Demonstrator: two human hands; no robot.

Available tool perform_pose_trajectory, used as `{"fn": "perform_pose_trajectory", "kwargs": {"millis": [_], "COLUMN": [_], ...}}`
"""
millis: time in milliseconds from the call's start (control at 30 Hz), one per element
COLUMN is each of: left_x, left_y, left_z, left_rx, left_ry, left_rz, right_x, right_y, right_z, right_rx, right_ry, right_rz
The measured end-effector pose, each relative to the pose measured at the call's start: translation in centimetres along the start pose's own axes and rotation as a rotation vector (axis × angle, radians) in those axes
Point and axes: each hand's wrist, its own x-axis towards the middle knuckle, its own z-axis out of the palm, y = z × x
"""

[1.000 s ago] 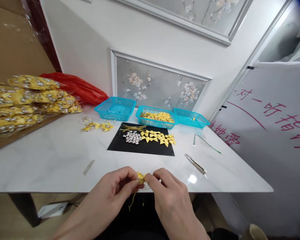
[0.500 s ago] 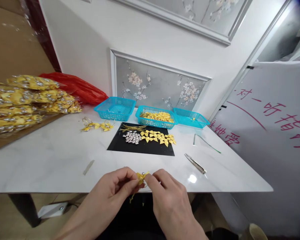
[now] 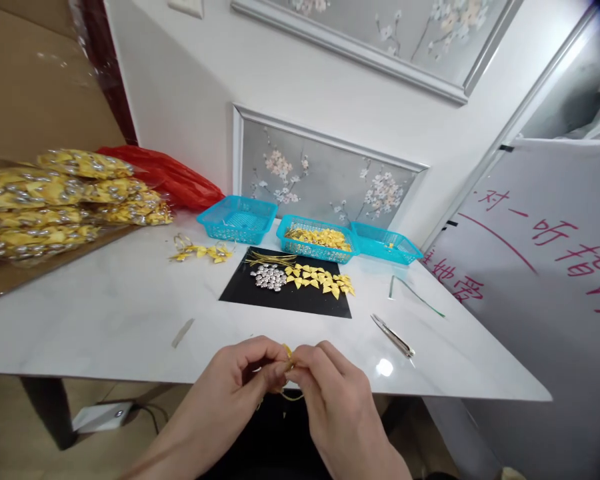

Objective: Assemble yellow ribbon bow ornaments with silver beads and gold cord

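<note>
At the table's front edge, my left hand (image 3: 243, 381) and my right hand (image 3: 333, 393) meet fingertip to fingertip. Between them they pinch a small yellow ribbon flower (image 3: 288, 349), mostly hidden by the fingers. A thin yellowish cord (image 3: 293, 398) loops below the fingertips. Beyond the hands lies a black mat (image 3: 280, 307) with a cluster of silver beads (image 3: 270, 277), rows of yellow ribbon pieces (image 3: 320, 279) and a bundle of gold cords (image 3: 273, 258). Thread snips (image 3: 393, 335) rest on the table to the right.
Three blue baskets line the wall; the middle basket (image 3: 317, 252) holds yellow pieces. Finished-looking yellow strands (image 3: 203, 252) lie left of the mat. Bagged yellow flowers (image 3: 55, 200) and a red plastic bag (image 3: 165, 175) fill the left. A green strip (image 3: 417, 297) lies right.
My fingertips have closed in on each other, so the yellow flower and its bead show less. The cord loop now hangs lower between the hands. The view has shifted slightly.
</note>
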Motion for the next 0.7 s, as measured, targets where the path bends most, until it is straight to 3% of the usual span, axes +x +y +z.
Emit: {"fn": "perform_pose_trajectory", "kwargs": {"millis": [167, 400, 500, 600, 700], "left_x": [-0.1, -0.2, -0.1, -0.2, -0.3], "left_y": [-0.4, -0.5, -0.3, -0.2, 0.0], "left_z": [0.3, 0.4, 0.4, 0.3, 0.1], "left_rx": [0.11, 0.165, 0.15, 0.118, 0.07], "left_ry": [0.067, 0.01, 0.037, 0.057, 0.032], "left_rz": [0.107, 0.182, 0.135, 0.057, -0.011], "right_x": [0.1, 0.4, 0.3, 0.0, -0.1], "right_y": [-0.2, -0.2, -0.1, -0.5, -1.1], "right_z": [-0.3, -0.9, -0.5, -0.4, -1.0], "right_rx": [0.121, 0.246, 0.197, 0.189, 0.477], "right_ry": [-0.038, -0.146, -0.059, 0.177, 0.348], "right_rz": [0.134, 0.265, 0.197, 0.127, 0.27]}}
